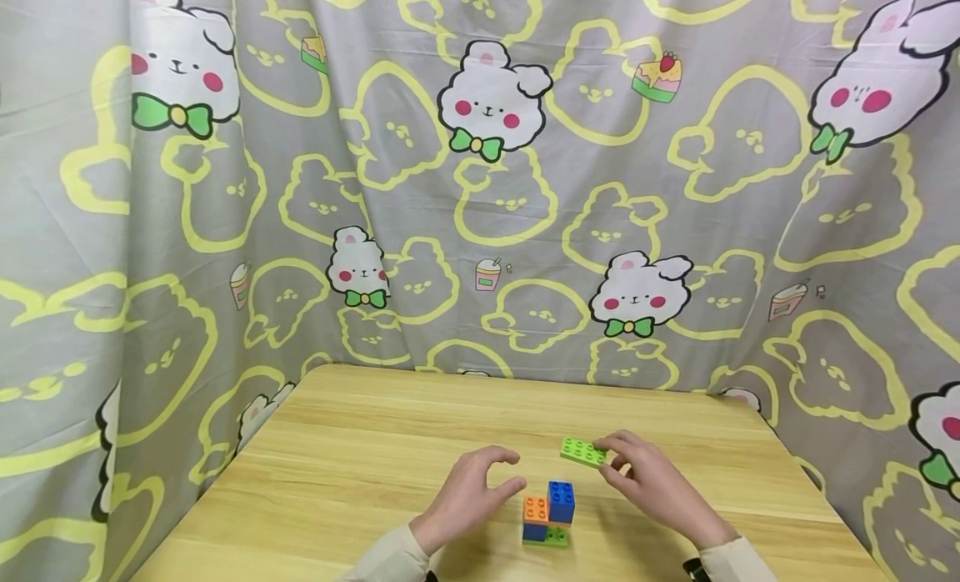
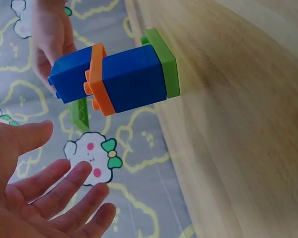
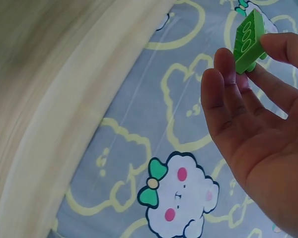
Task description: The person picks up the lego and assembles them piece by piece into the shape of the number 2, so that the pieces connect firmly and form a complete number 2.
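Note:
A light-green flat building brick (image 1: 579, 451) with studs on top is pinched at one end by my right hand (image 1: 647, 480); the right wrist view shows the hollow underside of that green brick (image 3: 248, 42). Below it on the table stands a small stack: a green plate (image 2: 165, 64) at the bottom, a blue brick (image 2: 134, 79), an orange plate (image 1: 535, 509), and an upper blue brick (image 1: 561, 503) set off to one side. My left hand (image 1: 474, 492) is beside the stack, fingers spread and apart from it, holding nothing.
The wooden table (image 1: 360, 449) reaches back to a grey curtain (image 1: 420, 198) printed with rabbits and yellow outlines. The curtain also hangs along the left and right sides.

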The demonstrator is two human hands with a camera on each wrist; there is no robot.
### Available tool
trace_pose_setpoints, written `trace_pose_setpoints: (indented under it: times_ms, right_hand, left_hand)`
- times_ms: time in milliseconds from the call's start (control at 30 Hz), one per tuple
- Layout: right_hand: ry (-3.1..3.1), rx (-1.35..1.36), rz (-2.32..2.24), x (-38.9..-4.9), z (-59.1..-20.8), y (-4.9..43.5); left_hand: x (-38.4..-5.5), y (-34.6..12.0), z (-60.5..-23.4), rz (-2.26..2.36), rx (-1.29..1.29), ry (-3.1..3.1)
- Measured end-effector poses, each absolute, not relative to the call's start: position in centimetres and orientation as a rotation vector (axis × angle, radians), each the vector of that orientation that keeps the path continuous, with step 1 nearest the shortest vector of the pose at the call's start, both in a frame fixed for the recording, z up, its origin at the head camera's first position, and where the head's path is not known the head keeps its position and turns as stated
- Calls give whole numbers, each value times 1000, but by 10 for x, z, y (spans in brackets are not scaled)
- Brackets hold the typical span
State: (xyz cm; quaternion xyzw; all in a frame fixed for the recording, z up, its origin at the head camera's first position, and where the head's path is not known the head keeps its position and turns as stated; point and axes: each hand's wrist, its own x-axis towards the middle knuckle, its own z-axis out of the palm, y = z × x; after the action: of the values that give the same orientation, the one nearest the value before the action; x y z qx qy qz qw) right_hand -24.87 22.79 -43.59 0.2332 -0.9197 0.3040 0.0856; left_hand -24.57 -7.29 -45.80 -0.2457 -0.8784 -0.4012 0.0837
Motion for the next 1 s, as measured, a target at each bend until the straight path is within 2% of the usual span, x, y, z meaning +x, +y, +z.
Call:
trace_pose_setpoints:
  times_ms: [1000]
  right_hand:
    - [-2641,1017,909,-224,-426,199]
  left_hand:
    - [-237,-69,-451,-1304,-791,-2572]
